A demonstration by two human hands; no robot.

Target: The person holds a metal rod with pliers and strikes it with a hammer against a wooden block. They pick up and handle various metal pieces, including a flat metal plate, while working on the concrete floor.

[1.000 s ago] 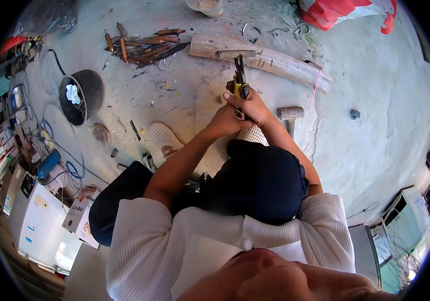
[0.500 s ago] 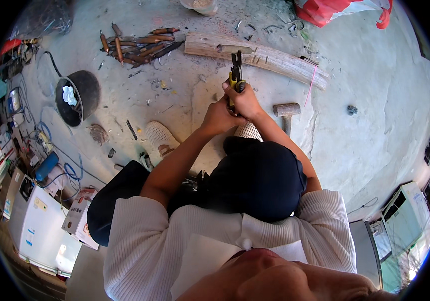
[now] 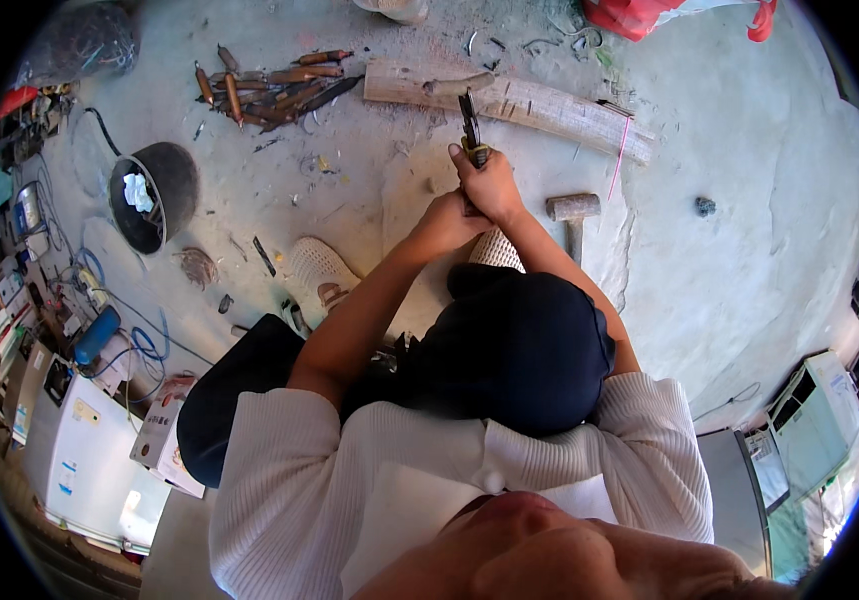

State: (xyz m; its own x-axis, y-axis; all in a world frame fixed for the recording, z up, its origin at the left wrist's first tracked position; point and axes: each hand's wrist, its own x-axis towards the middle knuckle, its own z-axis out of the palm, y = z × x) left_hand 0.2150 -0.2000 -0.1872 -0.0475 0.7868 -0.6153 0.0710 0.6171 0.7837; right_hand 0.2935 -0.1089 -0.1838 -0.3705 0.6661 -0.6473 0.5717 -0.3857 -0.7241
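In front of my knees I hold a pair of locking-type pliers (image 3: 470, 122) with dark jaws and some yellow on the handles. My right hand (image 3: 492, 187) is wrapped round the handles near the jaws. Lower down, my left hand (image 3: 446, 224) closes round the handle ends, pressed against the right hand. The jaws point away from me, at the near edge of a wooden plank (image 3: 559, 118). A short brownish stick-like piece (image 3: 459, 86) lies on the plank just beyond the jaw tips. Whether the jaws grip anything is too small to tell.
Right of my hands lies a hammer (image 3: 574, 210). A pile of brown rod-like pieces (image 3: 279, 92) is at the far left. Nearer stands a black bucket (image 3: 181, 190) with white paper inside. Cables and boxes line the left side; a red bag (image 3: 629, 15) lies at the far right.
The pliers have turned in my hands, so less yellow shows and their jaws look narrower. The short piece on the plank now lies at a different tilt.
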